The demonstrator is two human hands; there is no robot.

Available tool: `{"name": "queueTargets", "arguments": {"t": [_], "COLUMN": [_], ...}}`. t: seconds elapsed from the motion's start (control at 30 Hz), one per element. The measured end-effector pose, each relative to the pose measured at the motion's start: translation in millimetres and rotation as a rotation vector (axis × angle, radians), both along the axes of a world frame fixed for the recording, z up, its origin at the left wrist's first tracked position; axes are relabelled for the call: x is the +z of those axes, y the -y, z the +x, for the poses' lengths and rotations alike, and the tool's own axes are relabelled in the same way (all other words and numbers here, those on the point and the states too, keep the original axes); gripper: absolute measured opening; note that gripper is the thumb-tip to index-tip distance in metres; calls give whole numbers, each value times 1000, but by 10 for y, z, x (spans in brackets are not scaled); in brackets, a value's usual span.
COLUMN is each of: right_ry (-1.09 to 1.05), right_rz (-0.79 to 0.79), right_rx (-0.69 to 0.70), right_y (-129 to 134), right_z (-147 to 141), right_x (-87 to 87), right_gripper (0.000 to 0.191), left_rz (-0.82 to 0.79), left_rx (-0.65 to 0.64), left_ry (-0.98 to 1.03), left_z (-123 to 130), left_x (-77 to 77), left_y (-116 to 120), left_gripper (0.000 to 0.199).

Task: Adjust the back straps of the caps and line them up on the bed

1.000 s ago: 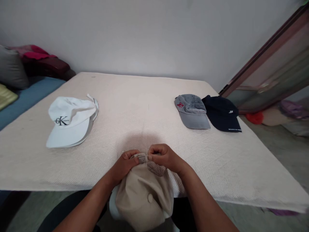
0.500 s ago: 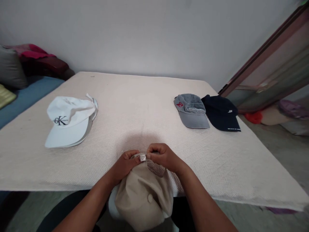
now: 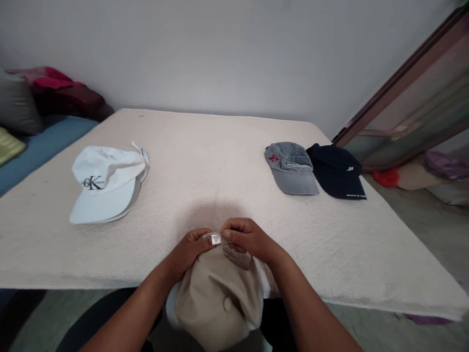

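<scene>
Plainly, the grip of our left hand (image 3: 189, 252) and right hand (image 3: 246, 238) is pinched closed on the beige cap (image 3: 210, 303), near the tabletop (image 3: 205, 146)'s near edge. We read "CK" on the left white cap (image 3: 104, 168); the right navy cap (image 3: 335, 168)'s brim lettering is too small.

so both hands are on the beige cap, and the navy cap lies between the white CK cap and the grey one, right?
Wrong cap in between: the head view shows the grey cap between the white CK cap and the navy cap. Rest holds: left hand and right hand are on the beige cap.
</scene>
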State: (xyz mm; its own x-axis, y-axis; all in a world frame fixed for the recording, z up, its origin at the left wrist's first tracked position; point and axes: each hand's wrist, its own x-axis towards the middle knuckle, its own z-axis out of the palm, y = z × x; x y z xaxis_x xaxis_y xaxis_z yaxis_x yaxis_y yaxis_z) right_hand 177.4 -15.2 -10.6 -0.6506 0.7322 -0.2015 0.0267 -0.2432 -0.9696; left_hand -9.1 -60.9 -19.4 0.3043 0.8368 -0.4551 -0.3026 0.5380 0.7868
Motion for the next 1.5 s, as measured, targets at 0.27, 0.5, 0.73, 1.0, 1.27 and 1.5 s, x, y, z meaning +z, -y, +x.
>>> {"name": "queueTargets", "arguments": {"t": [0.27,0.5,0.73,1.0,1.27,1.5], "right_ry": [-96,-130,-60,36,38,8], "right_rz": [-43,-21,-10,-101,-148,-184], "right_rx": [-117,-107,-37,53,81,90], "right_y": [6,29,-11,26,36,38], "right_z": [-16,-77,14,211,132,132], "right_x": [-42,-85,-47,2,-57,-54], "right_gripper": [12,15,28,26,24,26], "left_rz": [77,50,110,118,-17,11], "left_rx": [-31,-48,-36,-36,-6,-53], "left_ry": [-69,-77,-71,29,-78,-73], "left_z": [-3,26,-14,-28,12,5], "left_x": [51,50,36,19,-10,-48], "left_y": [-15,-24,-38,-32,-11,-18], "left_gripper": [15,13,16,17,9,11]}}
